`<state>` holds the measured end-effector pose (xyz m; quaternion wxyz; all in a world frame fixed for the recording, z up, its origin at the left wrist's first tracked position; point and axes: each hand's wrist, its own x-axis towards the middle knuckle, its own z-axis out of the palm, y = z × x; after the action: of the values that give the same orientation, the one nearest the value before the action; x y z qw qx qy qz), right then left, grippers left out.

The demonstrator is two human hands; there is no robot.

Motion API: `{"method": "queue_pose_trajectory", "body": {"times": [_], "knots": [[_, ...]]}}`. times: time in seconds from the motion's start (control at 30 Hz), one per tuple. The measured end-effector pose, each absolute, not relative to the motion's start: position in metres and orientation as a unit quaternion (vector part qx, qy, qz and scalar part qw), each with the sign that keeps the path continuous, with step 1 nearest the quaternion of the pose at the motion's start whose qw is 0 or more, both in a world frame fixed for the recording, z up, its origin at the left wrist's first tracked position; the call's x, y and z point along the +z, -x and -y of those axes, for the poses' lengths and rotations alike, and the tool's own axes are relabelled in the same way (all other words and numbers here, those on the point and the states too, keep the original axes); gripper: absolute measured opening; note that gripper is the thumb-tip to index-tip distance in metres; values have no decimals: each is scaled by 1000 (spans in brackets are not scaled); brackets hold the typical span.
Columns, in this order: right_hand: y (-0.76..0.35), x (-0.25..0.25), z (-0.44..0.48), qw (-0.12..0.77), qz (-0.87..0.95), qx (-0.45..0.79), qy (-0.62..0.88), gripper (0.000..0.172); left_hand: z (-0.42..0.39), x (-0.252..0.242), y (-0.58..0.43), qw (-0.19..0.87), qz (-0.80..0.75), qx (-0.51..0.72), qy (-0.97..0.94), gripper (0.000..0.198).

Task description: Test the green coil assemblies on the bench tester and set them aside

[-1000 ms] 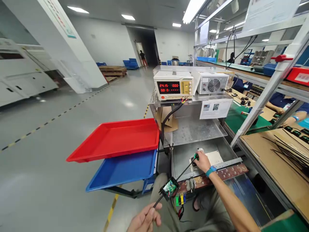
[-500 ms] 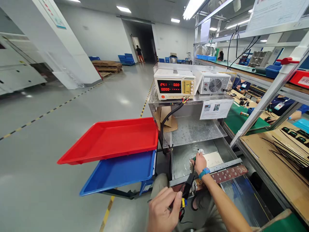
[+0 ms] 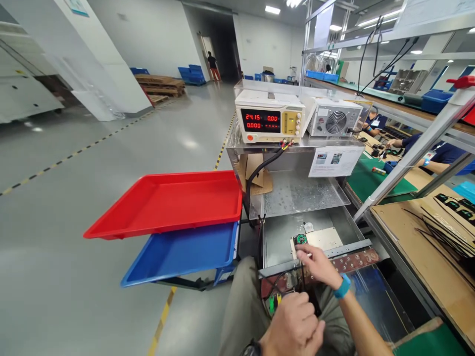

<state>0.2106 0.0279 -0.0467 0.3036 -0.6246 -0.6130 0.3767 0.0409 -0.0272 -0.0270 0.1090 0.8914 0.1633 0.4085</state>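
My right hand (image 3: 318, 264), with a blue band at the wrist, is over the front of a metal basin (image 3: 276, 240). Its curled fingers are beside a round green and black part (image 3: 301, 239) and its dark cable; whether they grip the cable is unclear. That part sits on a pale plate (image 3: 324, 239) in the basin. My left hand (image 3: 295, 321) is curled near the bottom of the view, close to green and yellow clips (image 3: 273, 302). Whatever its fingers hold is hidden.
A power supply (image 3: 270, 118) with red digits stands on the metal shelf behind the basin. Left of it are a red tray (image 3: 178, 202) and a blue tray (image 3: 193, 254). A slanted frame post (image 3: 411, 148) rises at the right, with seated people beyond.
The green and black part now lies uncovered on the pale plate, and my right hand has drawn back from it. My left hand has moved right and turned. The black connector has left its fingertips.
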Motion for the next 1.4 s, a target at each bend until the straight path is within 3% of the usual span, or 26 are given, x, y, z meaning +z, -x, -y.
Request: {"method": "queue_pose_trajectory", "body": {"times": [0.07,0.13,0.23,0.4,0.53,0.67,0.9,1.13,1.27,1.4], "knots": [[-189,-34,-12,347,533,589,499,54,36,-46,-60,110,-74,383,-914,37],[-174,-26,2,366,431,706,427,57,44,-59,-72,129,4,373,-919,41],[-171,-23,19,419,357,708,442,53,46,-58,-64,259,-3,409,-875,35],[-180,-32,43,436,310,688,491,54,20,-32,-26,494,-405,495,-589,28],[-173,-42,56,429,316,685,497,53,-3,-34,-16,643,-443,441,-443,41],[-168,-50,63,412,387,648,511,51,-10,-40,-7,675,-442,380,-453,44],[-174,-44,78,380,552,443,596,32,-17,-34,28,766,-378,216,-473,40],[-173,-44,83,339,591,504,531,36,2,-38,47,856,-292,82,-419,49],[-157,-63,85,369,540,538,531,43,15,-62,43,837,-342,137,-405,63],[-133,-77,85,370,534,448,614,42,23,-94,38,706,-491,287,-422,54]]}}
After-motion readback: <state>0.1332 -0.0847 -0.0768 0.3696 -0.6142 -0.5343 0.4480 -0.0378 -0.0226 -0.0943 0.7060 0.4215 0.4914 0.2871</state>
